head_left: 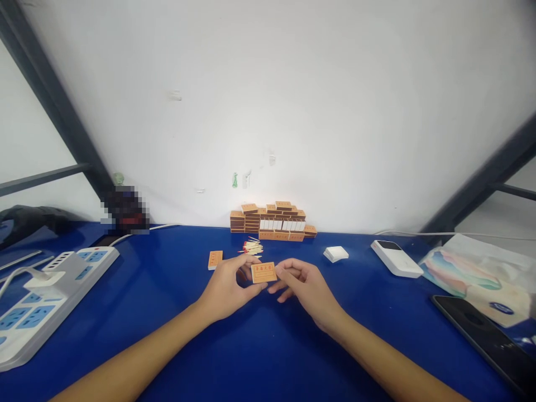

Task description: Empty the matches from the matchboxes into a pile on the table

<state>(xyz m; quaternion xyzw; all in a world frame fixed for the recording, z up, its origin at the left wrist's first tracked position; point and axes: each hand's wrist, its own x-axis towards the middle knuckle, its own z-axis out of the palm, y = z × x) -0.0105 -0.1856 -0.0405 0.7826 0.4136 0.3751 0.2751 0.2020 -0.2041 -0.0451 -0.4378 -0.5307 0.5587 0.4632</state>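
Note:
An orange matchbox (264,272), printed side up, is held at its left side between the thumb and fingers of my left hand (230,285). My right hand (305,287) is at the box's right end, thumb and forefinger against that end, its other fingers curled loosely. Just beyond my left hand lies a loose pile of red-tipped matches (253,247). Another orange matchbox (215,259) rests on the blue table left of the pile. Many matchboxes (274,212) are stacked against the wall. Some white pieces (335,254) lie to the right.
A white power strip (79,285) with a plugged-in charger stands on the left of the blue table (259,357). On the right are a white device (397,258), a dark phone (477,335) and a colourful package (481,273). Cables run along the wall.

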